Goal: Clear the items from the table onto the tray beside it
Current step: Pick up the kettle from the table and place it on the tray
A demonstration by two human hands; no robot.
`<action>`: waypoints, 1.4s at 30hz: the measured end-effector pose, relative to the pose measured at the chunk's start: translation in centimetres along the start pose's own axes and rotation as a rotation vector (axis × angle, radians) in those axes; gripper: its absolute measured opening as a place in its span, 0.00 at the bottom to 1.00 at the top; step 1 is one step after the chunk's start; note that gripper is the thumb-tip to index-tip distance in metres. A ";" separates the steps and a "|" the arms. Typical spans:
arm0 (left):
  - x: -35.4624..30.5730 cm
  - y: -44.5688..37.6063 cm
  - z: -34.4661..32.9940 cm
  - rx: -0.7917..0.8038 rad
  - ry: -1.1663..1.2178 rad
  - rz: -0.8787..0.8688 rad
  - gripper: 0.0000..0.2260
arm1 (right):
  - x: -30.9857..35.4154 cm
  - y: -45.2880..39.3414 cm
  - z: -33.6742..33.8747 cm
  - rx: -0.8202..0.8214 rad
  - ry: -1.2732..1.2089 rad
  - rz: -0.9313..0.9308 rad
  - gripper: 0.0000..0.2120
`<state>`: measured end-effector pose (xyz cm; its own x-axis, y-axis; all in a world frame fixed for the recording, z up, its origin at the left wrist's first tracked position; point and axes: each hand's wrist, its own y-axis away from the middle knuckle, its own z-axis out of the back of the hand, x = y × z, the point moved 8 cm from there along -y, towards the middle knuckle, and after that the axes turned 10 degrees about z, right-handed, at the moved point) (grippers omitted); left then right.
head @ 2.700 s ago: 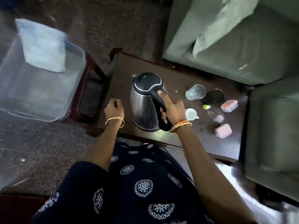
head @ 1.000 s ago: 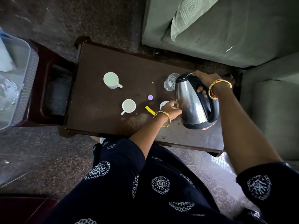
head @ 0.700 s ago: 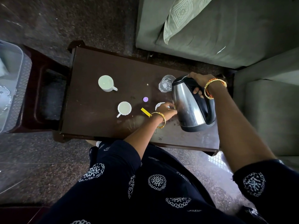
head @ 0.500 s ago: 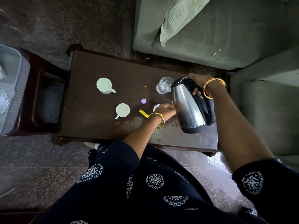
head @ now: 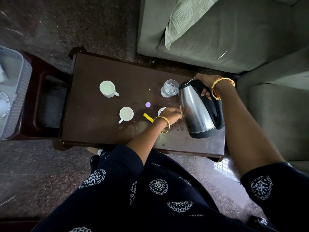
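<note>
Right hand (head: 206, 81) wraps the kettle (head: 198, 108) handle, kettle tilted, likely to free what sits by its base. Left hand (head: 171, 114) reaches there over a white cup (head: 161, 110); finger grip hidden, cannot tell. Tray (head: 11, 91) far left of tabletop (head: 103, 67)

There was only one camera, and I wore it on my head. It looked forward and steeply down, almost from straight above, onto the tabletop (head: 103, 67) in front of me. The lens was wide, so the edges bent. My lap filled the bottom of the view, quite near, and both my forearms reached in from below. The sofa (head: 234, 39) lay at the top, the floor (head: 50, 22) on the left.
</note>
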<state>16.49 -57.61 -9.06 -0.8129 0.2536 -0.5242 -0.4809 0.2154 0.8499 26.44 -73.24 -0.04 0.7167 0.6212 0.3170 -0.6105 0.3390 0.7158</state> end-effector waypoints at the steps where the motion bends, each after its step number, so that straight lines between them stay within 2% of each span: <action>1: 0.0 0.0 0.0 0.001 0.005 -0.002 0.10 | 0.0 0.0 0.0 -0.001 0.003 0.002 0.22; 9: 0.5 -0.2 -1.1 0.068 0.040 0.011 0.14 | -0.1 0.2 0.2 0.016 0.005 -0.005 0.21; 23: 0.7 -0.2 -1.2 0.078 0.059 0.027 0.14 | 0.3 0.0 -0.2 0.060 0.016 0.025 0.21; 28: 0.9 -0.2 -1.1 0.078 0.060 0.033 0.12 | 0.0 0.2 -0.2 0.012 -0.045 0.030 0.21; 34: 1.5 -0.4 -0.5 0.054 -0.001 0.055 0.13 | -2.0 1.1 -0.5 -0.063 -0.225 0.033 0.24; 40: 2.5 -1.0 0.4 0.042 -0.059 0.074 0.16 | -5.6 2.4 -1.3 -0.152 -0.402 0.040 0.37; 42: 2.8 -1.1 0.9 0.029 -0.074 0.075 0.15 | -6.6 3.1 -1.8 -0.184 -0.445 0.040 0.36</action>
<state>15.02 -56.31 -11.47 -0.8195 0.3385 -0.4624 -0.4090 0.2198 0.8857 19.19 -75.08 -1.03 0.7415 0.2878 0.6061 -0.6614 0.4652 0.5884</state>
